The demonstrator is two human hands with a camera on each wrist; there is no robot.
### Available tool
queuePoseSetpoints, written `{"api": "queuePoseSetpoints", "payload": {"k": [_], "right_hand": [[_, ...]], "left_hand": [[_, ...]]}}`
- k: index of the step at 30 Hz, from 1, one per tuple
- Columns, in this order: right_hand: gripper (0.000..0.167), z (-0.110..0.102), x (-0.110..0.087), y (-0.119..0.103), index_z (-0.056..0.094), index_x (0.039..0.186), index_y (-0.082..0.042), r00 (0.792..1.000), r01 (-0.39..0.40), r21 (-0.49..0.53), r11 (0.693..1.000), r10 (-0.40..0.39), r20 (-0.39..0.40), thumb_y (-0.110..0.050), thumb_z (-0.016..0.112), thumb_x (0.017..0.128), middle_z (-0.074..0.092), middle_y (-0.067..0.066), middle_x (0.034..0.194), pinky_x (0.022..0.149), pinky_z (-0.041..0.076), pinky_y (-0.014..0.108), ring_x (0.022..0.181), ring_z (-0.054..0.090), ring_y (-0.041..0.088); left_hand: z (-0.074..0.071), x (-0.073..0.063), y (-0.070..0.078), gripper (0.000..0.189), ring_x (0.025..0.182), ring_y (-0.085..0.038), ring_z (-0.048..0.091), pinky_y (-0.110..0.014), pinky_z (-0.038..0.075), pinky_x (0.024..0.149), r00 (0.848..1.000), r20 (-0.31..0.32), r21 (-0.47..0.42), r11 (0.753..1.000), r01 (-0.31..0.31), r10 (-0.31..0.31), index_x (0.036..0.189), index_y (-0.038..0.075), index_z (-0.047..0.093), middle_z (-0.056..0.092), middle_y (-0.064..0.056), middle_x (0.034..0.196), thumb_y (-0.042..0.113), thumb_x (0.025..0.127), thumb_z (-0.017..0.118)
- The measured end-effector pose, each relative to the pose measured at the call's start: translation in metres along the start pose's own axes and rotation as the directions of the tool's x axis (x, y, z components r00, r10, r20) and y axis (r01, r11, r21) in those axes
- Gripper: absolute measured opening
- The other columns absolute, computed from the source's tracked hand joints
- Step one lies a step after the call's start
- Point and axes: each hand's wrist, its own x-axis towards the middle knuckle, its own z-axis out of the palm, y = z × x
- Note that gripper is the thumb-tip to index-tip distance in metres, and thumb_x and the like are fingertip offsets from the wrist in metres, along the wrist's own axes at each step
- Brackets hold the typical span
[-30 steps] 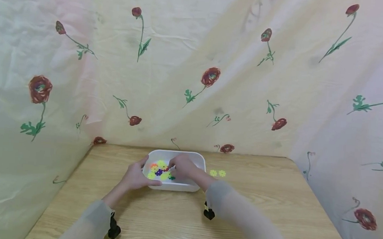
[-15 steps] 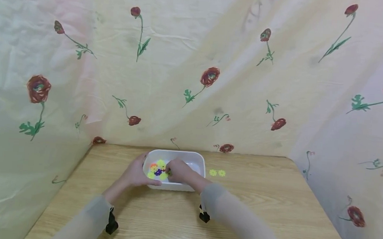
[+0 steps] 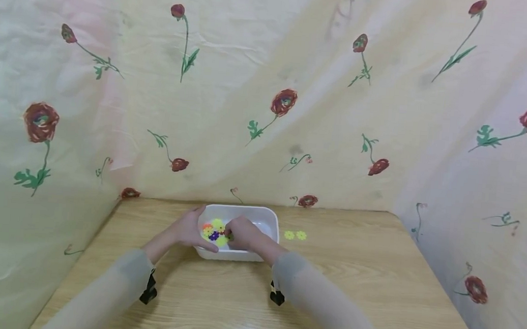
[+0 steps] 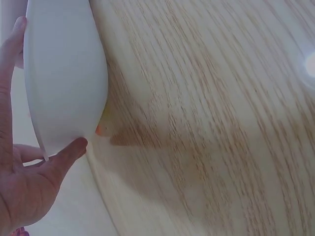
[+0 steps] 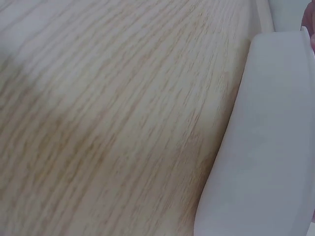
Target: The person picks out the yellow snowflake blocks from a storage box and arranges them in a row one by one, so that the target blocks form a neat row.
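A white plastic tray [image 3: 241,256] stands near the back of the table. Inside its left half lie several small flower-shaped plastic pieces [image 3: 217,224], yellow, orange, purple and red. My left hand [image 3: 190,229] grips the tray's left end; in the left wrist view its thumb [image 4: 69,153] presses the outer wall. My right hand [image 3: 244,233] reaches into the tray with curled fingers, its fingertips down among the pieces. Whether they pinch one is hidden. The right wrist view shows mostly the tray's outer wall [image 5: 261,142].
Two yellow flower-shaped pieces [image 3: 295,235] lie side by side on the wooden table [image 3: 352,267], right of the tray. In the left wrist view an orange bit [image 4: 98,130] shows at the tray's edge. A flower-printed cloth [image 3: 231,106] hangs behind and at both sides.
My right hand has shifted a little left and lower among the pieces, its fingers more covered. The left hand keeps its hold on the tray. The head view has turned slightly.
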Motion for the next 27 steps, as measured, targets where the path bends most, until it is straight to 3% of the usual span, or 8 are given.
{"api": "queuePoseSetpoints", "payload": {"k": [6, 11, 16, 20, 27], "right_hand": [[0.025, -0.004, -0.002, 0.001, 0.082, 0.108, -0.011, 0.999, -0.049, 0.037, 0.998, 0.05, -0.019, -0.007, 0.084, 0.084, 0.081, 0.002, 0.104, 0.09, 0.061, 0.026, 0.093, 0.071, 0.014], [0.025, -0.015, -0.008, 0.005, 0.081, 0.111, -0.009, 0.996, -0.068, 0.041, 0.997, 0.07, -0.058, -0.01, 0.083, 0.086, 0.081, 0.004, 0.111, 0.095, 0.061, 0.032, 0.103, 0.073, 0.019], [0.025, -0.043, -0.017, 0.018, 0.078, 0.115, -0.009, 0.994, -0.062, 0.076, 0.995, 0.068, -0.084, -0.015, 0.082, 0.091, 0.079, 0.007, 0.114, 0.094, 0.062, 0.035, 0.103, 0.072, 0.021], [0.025, -0.068, -0.025, 0.035, 0.078, 0.113, -0.006, 0.986, -0.044, 0.095, 0.994, 0.059, -0.157, -0.011, 0.083, 0.089, 0.078, 0.01, 0.108, 0.088, 0.062, 0.034, 0.096, 0.071, 0.02], [0.02, -0.098, -0.042, 0.065, 0.079, 0.104, -0.005, 0.968, -0.046, 0.036, 0.998, 0.054, -0.245, -0.008, 0.083, 0.085, 0.077, 0.009, 0.094, 0.078, 0.06, 0.033, 0.083, 0.066, 0.019]], "left_hand": [[-0.002, 0.001, 0.003, 0.143, 0.149, -0.056, 0.04, -0.065, 0.038, 0.123, 1.0, 0.01, 0.0, 1.0, 0.015, -0.015, 0.161, -0.013, 0.026, 0.034, -0.039, 0.164, 0.058, 0.062, 0.099], [0.0, 0.001, 0.005, 0.143, 0.151, -0.056, 0.038, -0.065, 0.037, 0.124, 0.999, 0.035, -0.005, 0.999, 0.033, -0.033, 0.162, -0.013, 0.024, 0.032, -0.038, 0.165, 0.058, 0.063, 0.099], [0.0, 0.001, 0.005, 0.144, 0.153, -0.054, 0.036, -0.065, 0.036, 0.125, 0.997, 0.056, -0.022, 0.998, 0.06, -0.059, 0.164, -0.01, 0.022, 0.031, -0.035, 0.167, 0.058, 0.064, 0.099], [-0.001, 0.001, 0.006, 0.144, 0.155, -0.053, 0.033, -0.066, 0.033, 0.126, 0.995, 0.065, -0.015, 0.996, 0.083, -0.082, 0.165, -0.008, 0.021, 0.029, -0.033, 0.169, 0.06, 0.064, 0.098], [-0.002, 0.0, 0.006, 0.142, 0.156, -0.053, 0.031, -0.067, 0.032, 0.126, 0.992, 0.075, -0.005, 0.995, 0.1, -0.099, 0.166, -0.006, 0.021, 0.028, -0.032, 0.17, 0.059, 0.066, 0.098]]}}
